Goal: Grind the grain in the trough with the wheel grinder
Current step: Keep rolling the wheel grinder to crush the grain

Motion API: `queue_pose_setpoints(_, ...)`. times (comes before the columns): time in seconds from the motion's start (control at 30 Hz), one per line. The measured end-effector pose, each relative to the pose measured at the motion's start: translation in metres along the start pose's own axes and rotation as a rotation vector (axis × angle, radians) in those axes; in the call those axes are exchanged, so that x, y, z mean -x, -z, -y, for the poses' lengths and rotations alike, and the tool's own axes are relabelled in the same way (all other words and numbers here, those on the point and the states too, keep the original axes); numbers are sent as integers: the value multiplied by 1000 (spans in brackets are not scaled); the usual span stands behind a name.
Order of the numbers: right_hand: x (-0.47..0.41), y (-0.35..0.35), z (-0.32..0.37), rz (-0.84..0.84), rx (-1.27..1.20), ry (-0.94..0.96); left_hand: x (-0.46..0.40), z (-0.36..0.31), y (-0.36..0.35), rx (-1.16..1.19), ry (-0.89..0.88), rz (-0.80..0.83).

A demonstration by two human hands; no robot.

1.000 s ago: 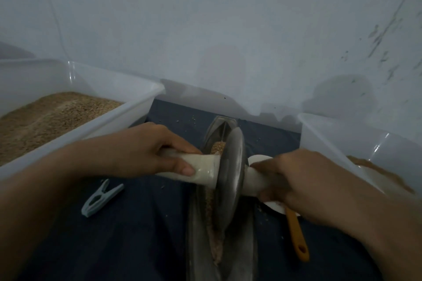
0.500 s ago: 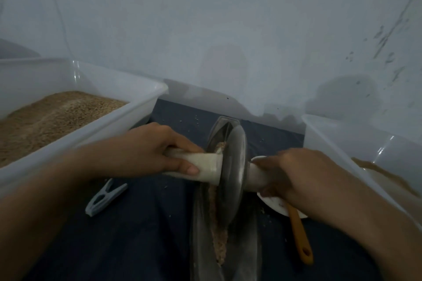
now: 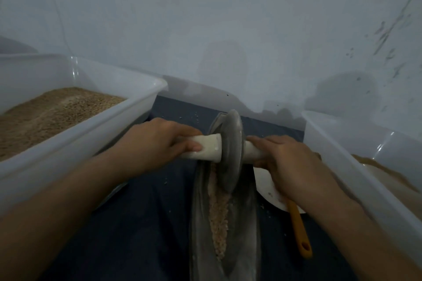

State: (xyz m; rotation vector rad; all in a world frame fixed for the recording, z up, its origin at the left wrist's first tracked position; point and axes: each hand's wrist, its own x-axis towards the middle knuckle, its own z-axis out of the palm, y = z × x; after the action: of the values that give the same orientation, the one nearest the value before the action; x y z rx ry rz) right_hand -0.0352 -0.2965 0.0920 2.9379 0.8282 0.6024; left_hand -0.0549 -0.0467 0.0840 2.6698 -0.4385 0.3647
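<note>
A narrow grey metal trough (image 3: 247,223) lies lengthwise on the dark cloth, with a strip of crushed grain (image 3: 219,214) along its groove. The grey wheel grinder (image 3: 230,150) stands on edge in the trough's far half, over the grain. A pale handle runs through the wheel. My left hand (image 3: 155,143) grips the handle's left end, thumb on top. My right hand (image 3: 287,162) grips the right end, which it mostly hides.
A clear tub of brown grain (image 3: 137,107) stands at the left. Another clear tub (image 3: 338,150) with brown powder stands at the right. A white dish (image 3: 267,187) and an orange-handled tool (image 3: 299,232) lie right of the trough. The wall is close behind.
Both hands have pushed the wheel away from me along the trough, toward its far end. More crushed grain shows in the near part of the groove. The blue clip at the left is out of sight.
</note>
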Motion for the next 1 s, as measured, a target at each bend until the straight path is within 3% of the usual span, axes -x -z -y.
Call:
queue_pose_setpoints(0.13, 0, 1, -2, 24, 13, 14, 1, 0, 1, 14, -56, 13)
queue_pose_setpoints(0.37, 21, 60, 16, 345, -33, 143, 11, 7, 33, 365, -195, 483)
queue_pose_setpoints(0.47, 28, 71, 20, 363, -30, 128, 14, 3, 37, 427, -221, 567)
queue_pose_setpoints(0.6, 21, 55, 15, 305, -40, 116, 11, 2, 28, 232, -167, 401)
queue_pose_setpoints(0.73, 4, 15, 1, 118, -21, -22, 2, -3, -6, -176, -176, -82)
queue_pose_setpoints(0.8, -1, 0, -3, 49, -56, -45, -1, -3, -19, -267, -199, -212)
queue_pose_setpoints(1.0, 0, 10, -1, 85, -2, 39, 1, 2, -4, -56, -228, -77)
